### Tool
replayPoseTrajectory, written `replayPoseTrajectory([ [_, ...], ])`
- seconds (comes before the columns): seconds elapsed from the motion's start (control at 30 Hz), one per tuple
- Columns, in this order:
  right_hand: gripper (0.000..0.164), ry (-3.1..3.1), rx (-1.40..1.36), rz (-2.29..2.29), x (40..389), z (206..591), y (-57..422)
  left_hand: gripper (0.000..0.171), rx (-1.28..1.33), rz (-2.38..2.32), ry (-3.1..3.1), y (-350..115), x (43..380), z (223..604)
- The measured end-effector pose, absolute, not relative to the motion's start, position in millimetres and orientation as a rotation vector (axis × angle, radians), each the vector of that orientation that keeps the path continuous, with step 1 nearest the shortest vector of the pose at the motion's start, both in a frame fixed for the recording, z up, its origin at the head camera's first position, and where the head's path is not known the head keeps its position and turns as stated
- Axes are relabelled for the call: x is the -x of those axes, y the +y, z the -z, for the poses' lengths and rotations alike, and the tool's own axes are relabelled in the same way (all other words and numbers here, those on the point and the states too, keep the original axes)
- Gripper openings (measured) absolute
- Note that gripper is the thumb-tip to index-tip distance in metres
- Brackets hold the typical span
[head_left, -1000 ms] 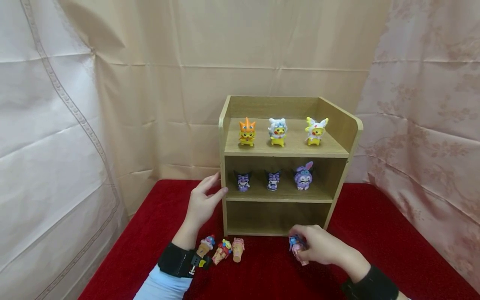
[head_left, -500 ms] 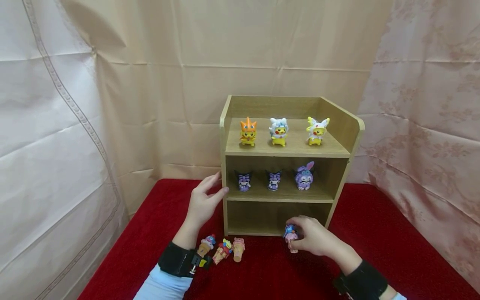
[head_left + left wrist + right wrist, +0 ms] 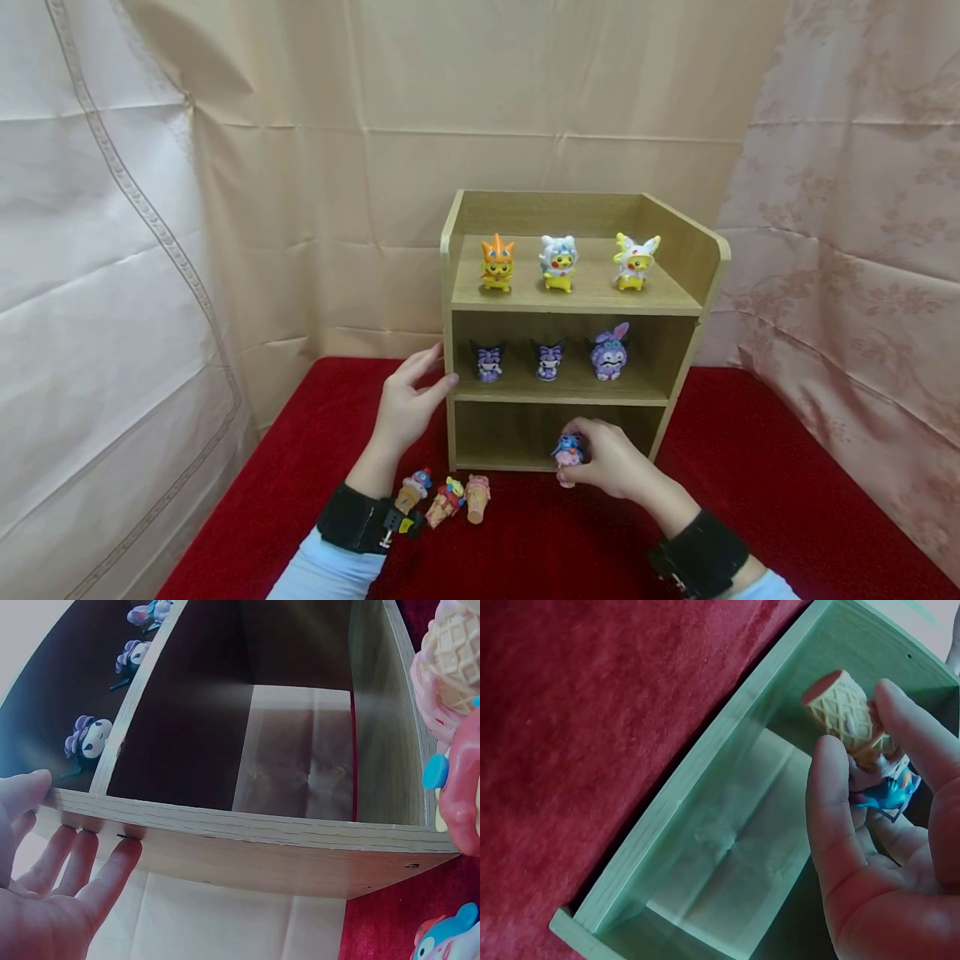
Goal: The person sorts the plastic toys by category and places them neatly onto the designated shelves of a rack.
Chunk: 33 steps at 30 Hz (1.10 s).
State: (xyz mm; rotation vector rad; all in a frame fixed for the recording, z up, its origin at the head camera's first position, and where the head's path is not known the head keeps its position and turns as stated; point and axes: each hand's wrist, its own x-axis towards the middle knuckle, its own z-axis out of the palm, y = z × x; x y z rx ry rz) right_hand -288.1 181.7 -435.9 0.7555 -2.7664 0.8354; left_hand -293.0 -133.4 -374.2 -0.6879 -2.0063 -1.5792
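My right hand pinches an ice-cream-cone figurine with a blue and pink top, in front of the shelf's bottom compartment. In the right wrist view its waffle cone shows between thumb and fingers. My left hand rests against the left side of the wooden shelf; in the left wrist view its fairly straight fingers touch the outer panel. On the cloth by my left wrist lie three cone figurines: a blue-topped one, a red-and-yellow one and a pink one.
On the top shelf stand an orange-hooded figurine, a white-hooded one and a white-eared one. Below them are two purple-and-black figurines and a purple rabbit-eared one. Red cloth covers the table; curtains hang around.
My right hand has moved left and up toward the shelf's bottom compartment, carrying the cone figurine, which now looks more upright. The left hand stays against the shelf's side.
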Motion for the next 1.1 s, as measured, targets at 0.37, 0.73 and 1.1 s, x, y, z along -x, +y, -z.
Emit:
replayPoseTrajectory([
  [0.37, 0.046, -2.73, -0.739, -0.85, 299.0, 439.7, 163.6, 0.052, 0.705, 1.598, -1.981, -139.3, 319.2, 398.4],
  [0.73, 0.05, -2.68, -0.704, -0.887, 308.8, 448.1, 139.6, 0.051, 0.697, 1.574, -1.991, -135.7, 307.3, 385.3],
  [1.1, 0.051, -2.701, -0.686, -0.837, 321.8, 452.2, 117.0, 0.05, 0.692, 1.568, -2.01, -133.7, 290.7, 370.2],
])
